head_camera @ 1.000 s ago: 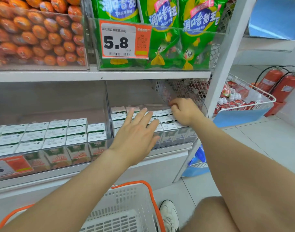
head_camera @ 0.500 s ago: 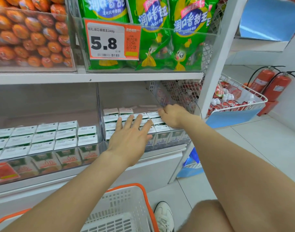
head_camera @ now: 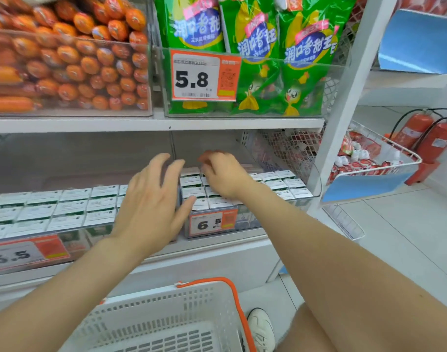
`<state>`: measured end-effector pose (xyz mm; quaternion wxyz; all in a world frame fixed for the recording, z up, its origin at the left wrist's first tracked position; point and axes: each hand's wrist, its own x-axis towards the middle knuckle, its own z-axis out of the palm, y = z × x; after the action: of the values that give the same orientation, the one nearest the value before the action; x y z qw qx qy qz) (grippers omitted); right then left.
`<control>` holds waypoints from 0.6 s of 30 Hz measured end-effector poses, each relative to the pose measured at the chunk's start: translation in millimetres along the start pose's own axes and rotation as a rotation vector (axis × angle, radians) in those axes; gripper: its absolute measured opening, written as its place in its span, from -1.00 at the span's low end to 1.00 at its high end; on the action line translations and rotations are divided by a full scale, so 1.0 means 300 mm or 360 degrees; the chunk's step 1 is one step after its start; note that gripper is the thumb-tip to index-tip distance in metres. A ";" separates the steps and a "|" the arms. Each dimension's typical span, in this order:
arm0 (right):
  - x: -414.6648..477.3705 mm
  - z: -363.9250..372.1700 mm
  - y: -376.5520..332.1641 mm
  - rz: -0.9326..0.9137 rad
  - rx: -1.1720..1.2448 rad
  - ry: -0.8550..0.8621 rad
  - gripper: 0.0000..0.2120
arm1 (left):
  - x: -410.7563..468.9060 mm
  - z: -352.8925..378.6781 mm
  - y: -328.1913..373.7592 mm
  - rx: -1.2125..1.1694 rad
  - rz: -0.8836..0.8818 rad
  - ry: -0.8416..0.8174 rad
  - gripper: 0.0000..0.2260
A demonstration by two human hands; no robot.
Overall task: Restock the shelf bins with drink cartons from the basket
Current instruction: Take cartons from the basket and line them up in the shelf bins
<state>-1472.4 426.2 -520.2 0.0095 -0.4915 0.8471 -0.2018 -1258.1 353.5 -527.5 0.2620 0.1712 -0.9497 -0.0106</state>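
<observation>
left hand (head_camera: pixel 151 207) fingers spread apart, holding nothing. right hand (head_camera: pixel 223 174) fingers curl onto the drink cartons (head_camera: pixel 277 184) packed just beneath them in the shelf bin (head_camera: pixel 247 219); cannot tell if they pinch one. the cartons are probably light, stiff and crushable: grip the side faces.

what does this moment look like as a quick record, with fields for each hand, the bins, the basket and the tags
left hand: open, fingers spread, in front of the divider between the two bins
right hand: fingers curled down onto the right bin cartons; grip unclear, blurred
left bin cartons: neat rows toward the front
basket: lowest in view, no cartons in the visible part
right bin tag: 6.5
left bin tag: 6.5
</observation>
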 end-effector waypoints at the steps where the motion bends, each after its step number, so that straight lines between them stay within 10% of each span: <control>1: 0.015 -0.001 -0.010 0.0029 0.0019 -0.0058 -0.67 | -0.012 0.001 -0.020 -0.0112 -0.0109 -0.0044 -0.40; 11: 0.151 -0.025 -0.038 0.0053 0.0125 -0.0614 -0.64 | -0.028 0.001 -0.086 -0.0479 -0.0310 -0.0253 -0.54; 18: 0.152 -0.016 -0.043 -0.0017 0.0152 -0.0517 -0.66 | -0.024 0.019 -0.095 -0.0367 -0.0278 -0.0362 -0.60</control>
<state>-1486.3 384.0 -502.9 0.1686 -0.5212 0.8212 -0.1598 -1246.0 328.8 -539.1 0.1688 0.2194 -0.9473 -0.1612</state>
